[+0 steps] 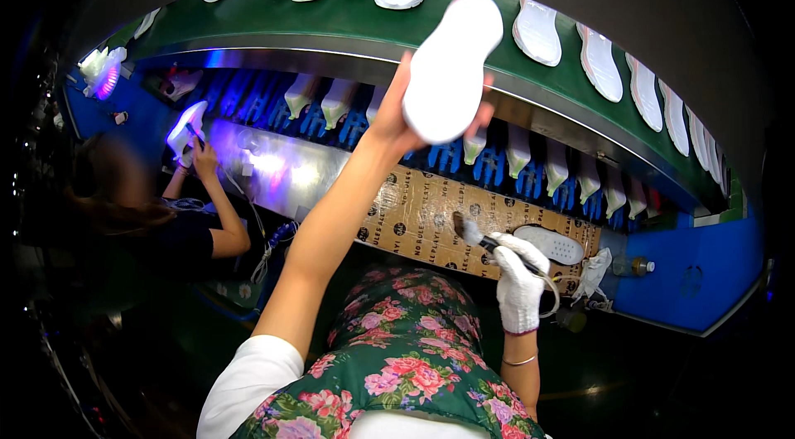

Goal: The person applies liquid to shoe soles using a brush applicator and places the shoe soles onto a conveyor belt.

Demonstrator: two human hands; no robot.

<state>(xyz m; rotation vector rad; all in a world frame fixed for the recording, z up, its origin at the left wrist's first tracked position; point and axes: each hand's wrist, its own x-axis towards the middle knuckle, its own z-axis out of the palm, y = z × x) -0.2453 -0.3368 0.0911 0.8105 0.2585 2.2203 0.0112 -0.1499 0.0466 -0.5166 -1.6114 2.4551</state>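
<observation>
My left hand (392, 118), bare, is raised with its fingers around a white shoe sole (454, 66) in front of the green conveyor belt (331, 21). The sole's broad white face is overexposed, so its detail is lost. In a white glove, my right hand (519, 288) grips a dark-handled brush (474, 233) low over the cardboard-covered bench (414, 211). The brush has pale, dark-tipped bristles, and a thin pale tube loops beside the glove. A grey-white insole-shaped piece (551, 245) lies on the cardboard just right of this hand.
More white soles (537, 31) line the belt. Beneath it, white shoe-shaped pieces (518, 153) stand on blue holders (489, 170). A crumpled white cloth (593, 272) and a bottle (636, 266) sit at the right. On the left, a co-worker's hand (204, 159) works at a violet-lit shoe (187, 129).
</observation>
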